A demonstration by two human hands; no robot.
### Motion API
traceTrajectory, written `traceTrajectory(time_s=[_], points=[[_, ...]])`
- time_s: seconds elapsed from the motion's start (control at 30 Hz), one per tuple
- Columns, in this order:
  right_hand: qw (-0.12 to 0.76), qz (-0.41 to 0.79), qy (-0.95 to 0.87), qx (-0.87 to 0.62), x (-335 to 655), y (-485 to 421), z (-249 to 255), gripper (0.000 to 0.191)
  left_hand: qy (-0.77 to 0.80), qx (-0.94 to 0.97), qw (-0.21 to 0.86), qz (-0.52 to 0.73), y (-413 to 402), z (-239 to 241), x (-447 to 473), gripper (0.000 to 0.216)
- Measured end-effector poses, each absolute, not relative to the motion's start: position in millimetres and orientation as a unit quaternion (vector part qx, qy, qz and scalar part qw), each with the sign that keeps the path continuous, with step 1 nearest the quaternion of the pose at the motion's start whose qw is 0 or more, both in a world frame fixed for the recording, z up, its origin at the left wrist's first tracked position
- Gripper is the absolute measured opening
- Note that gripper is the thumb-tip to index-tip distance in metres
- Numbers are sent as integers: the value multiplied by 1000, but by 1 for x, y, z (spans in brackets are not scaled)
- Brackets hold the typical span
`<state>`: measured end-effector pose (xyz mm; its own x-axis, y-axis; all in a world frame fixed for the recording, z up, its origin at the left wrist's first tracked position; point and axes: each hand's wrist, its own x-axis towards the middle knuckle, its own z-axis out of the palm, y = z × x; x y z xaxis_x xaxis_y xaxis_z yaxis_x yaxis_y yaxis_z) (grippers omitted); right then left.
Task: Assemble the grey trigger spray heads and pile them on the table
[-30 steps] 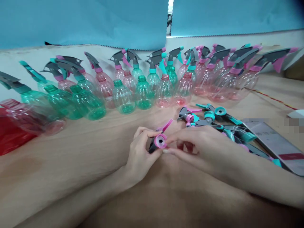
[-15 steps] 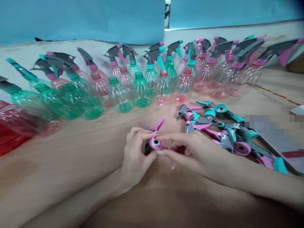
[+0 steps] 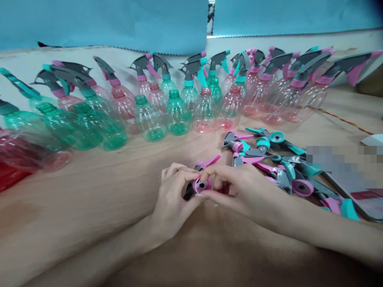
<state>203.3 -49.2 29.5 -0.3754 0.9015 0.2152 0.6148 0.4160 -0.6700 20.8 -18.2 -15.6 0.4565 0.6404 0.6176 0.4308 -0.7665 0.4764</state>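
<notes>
Pink sprayer head tipped a bit R vs half a sec ago | L hand pinched its body, R hand pinched the rim w/ thumb + index | held over wood-grain table | bottles rowed along back by white wall, blue cloth above | loose sprayer heads + flat grey device off R

Head view faces forward, down (quite near) upon left hand and right hand

Left grip, right grip close together, fingers bent, thumbs below, forearms angled inward.
</notes>
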Motion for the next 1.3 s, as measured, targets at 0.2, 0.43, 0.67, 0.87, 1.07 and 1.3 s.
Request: traceTrajectory(time_s=[0.2, 0.43, 0.67, 0.87, 1.07, 1.3], points=[[251, 263, -818, -447, 211, -43, 34, 8, 291, 857, 123, 408, -18, -14, 23, 19], [210, 295, -831, -422, 215, -39, 45, 9, 323, 842, 151, 404, -16, -15, 22, 19], [269, 236, -837, -414, 217, -41, 43, 7, 348, 832, 190, 388, -17, -14, 22, 20], [368, 198, -797, -437, 220, -48, 55, 9, 378, 812, 214, 390, -17, -13, 24, 24], [394, 129, -835, -360, 214, -45, 42, 5, 337, 831, 200, 395, -18, -14, 23, 23], [292, 168, -867, -368, 215, -41, 43, 8, 340, 826, 210, 398, -19, -15, 22, 26]])
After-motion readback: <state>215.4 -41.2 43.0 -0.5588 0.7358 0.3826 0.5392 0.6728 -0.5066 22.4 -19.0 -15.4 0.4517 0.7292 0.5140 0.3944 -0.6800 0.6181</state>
